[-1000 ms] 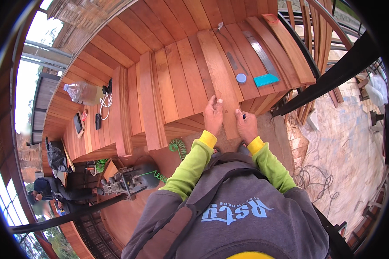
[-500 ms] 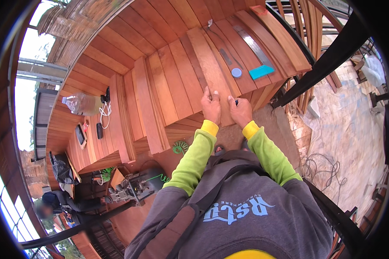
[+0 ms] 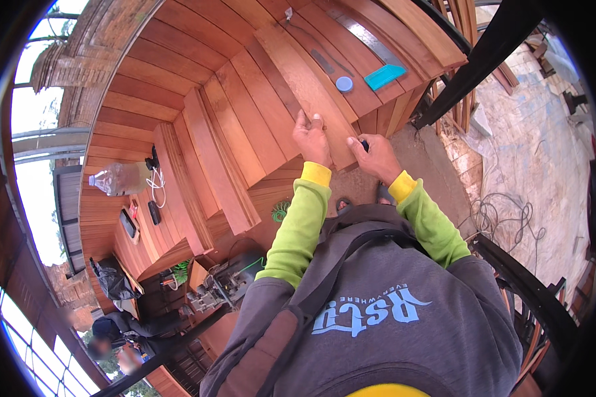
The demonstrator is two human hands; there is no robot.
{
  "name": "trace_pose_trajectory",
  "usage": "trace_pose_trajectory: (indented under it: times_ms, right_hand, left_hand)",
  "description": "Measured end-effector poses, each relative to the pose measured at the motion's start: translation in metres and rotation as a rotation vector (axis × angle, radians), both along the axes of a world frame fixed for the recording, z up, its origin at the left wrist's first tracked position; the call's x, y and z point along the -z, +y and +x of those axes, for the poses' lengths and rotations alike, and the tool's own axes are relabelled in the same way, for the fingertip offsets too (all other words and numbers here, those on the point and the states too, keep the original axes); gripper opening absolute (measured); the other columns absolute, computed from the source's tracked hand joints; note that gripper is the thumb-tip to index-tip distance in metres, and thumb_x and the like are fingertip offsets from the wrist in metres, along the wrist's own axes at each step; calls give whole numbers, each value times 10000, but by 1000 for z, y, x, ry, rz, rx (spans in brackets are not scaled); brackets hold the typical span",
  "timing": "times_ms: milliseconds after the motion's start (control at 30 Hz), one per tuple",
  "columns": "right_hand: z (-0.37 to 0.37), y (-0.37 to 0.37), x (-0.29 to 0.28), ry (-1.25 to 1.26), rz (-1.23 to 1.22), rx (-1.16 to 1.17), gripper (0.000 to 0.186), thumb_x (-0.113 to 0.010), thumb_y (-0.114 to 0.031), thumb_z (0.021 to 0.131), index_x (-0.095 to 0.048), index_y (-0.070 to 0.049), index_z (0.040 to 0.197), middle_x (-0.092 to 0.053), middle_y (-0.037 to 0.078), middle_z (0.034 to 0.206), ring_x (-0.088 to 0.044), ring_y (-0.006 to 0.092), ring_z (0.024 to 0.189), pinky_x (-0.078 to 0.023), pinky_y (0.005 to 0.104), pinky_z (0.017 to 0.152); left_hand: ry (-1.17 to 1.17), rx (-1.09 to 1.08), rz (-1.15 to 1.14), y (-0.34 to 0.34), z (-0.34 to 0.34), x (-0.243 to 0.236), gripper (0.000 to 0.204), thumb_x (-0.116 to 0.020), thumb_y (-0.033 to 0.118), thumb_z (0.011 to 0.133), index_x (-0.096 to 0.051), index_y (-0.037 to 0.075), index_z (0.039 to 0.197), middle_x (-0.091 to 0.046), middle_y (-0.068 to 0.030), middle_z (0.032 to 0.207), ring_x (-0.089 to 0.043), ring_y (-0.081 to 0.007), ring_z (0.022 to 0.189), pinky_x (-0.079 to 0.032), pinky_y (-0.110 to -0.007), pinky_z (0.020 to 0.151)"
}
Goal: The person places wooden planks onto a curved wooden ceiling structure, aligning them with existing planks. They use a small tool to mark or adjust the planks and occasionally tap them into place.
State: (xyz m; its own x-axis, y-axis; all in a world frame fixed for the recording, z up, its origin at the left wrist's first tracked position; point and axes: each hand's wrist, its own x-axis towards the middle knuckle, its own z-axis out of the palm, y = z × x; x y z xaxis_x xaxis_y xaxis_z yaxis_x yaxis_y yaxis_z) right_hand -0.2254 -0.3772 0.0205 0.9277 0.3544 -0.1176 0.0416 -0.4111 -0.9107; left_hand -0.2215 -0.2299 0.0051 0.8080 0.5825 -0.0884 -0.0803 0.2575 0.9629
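Observation:
A long reddish wooden plank (image 3: 295, 63) lies in front of me on the slatted wooden surface, its near end close to my body. My left hand (image 3: 312, 140) is closed at its left edge, thumb and forefinger near the top face; I cannot make out anything between them. Across the plank, my right hand (image 3: 379, 159) grips a small black object (image 3: 365, 144) between thumb and fingers, near the right edge. Just beyond are a round blue disc (image 3: 344, 84), a thin dark strip (image 3: 322, 61), and a teal wedge-shaped piece (image 3: 385, 77) beside a metal strip (image 3: 364, 34).
To the left stand a clear plastic bottle (image 3: 119, 179), a white cable (image 3: 157, 184) and a phone (image 3: 129, 223). A compressor-like machine (image 3: 222, 288) and another person (image 3: 129, 331) are lower left. A dark metal bar (image 3: 477, 63) slants at the right; a cable (image 3: 503, 215) coils on the floor.
My hands have drawn slightly apart, the right one shifting outward with the black object. The whole view has shifted a little; the tools on the planks lie as before.

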Motion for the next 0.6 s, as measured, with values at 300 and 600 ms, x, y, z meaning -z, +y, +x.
trace_pose_trajectory:
  times_ms: [300, 600]
  right_hand:
    - [-47, -13, 18, 321, 379, 84, 169, -595, -151, 879, -624, 13, 849, -602, 18, 639, -523, 84, 569, -431, 272, 532]
    - [-51, -11, 41, 408, 444, 196, 184, -600, -169, 871, -641, -13, 784, -591, 3, 598, -483, 76, 504, -394, 272, 431]
  left_hand:
    - [172, 180, 225, 12, -14, -10, 431, -552, 109, 919, -439, -72, 1294, -613, -111, 1085, -583, -153, 921, -473, -286, 794]
    - [188, 641, 1544, 14, -63, -35, 961, -756, 519, 669, -381, -29, 1364, -300, -234, 1454, -297, -394, 1343, -306, -440, 1075]
